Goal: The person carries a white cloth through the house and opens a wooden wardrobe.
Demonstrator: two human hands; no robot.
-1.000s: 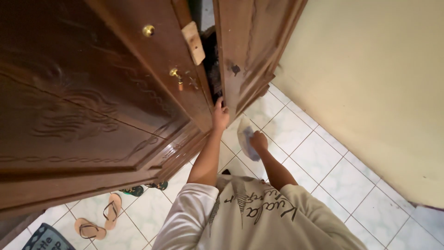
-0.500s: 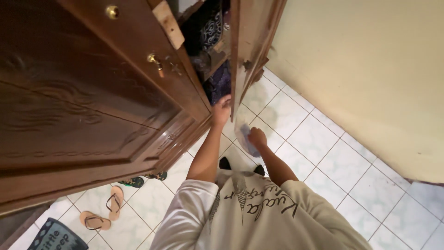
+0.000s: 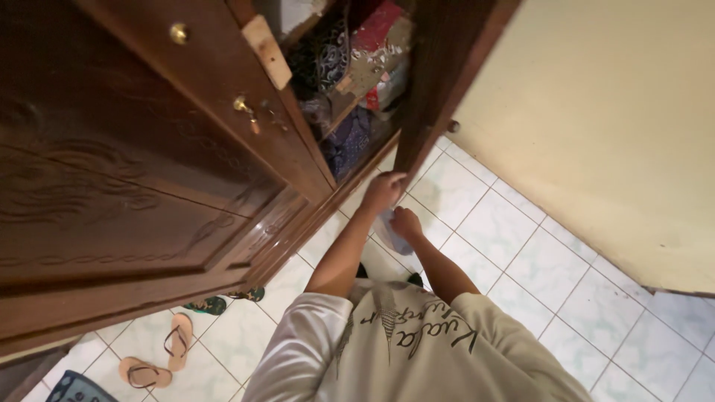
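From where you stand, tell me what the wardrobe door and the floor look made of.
Wardrobe door: dark brown wood, it seems, with a glossy varnish; the light glints off it. The left hand has its grip on the door's lower edge. Floor: pale glazed tiles, probably ceramic, going by the sheen and dark grout lines.

Both arms stretch forward and down from short pale sleeves, bare from the upper arm. The left hand (image 3: 383, 190) reaches furthest, its fingers curled in a grip. The right hand (image 3: 406, 222) sits just beside and below it, fingers closed, elbow bent slightly outward.
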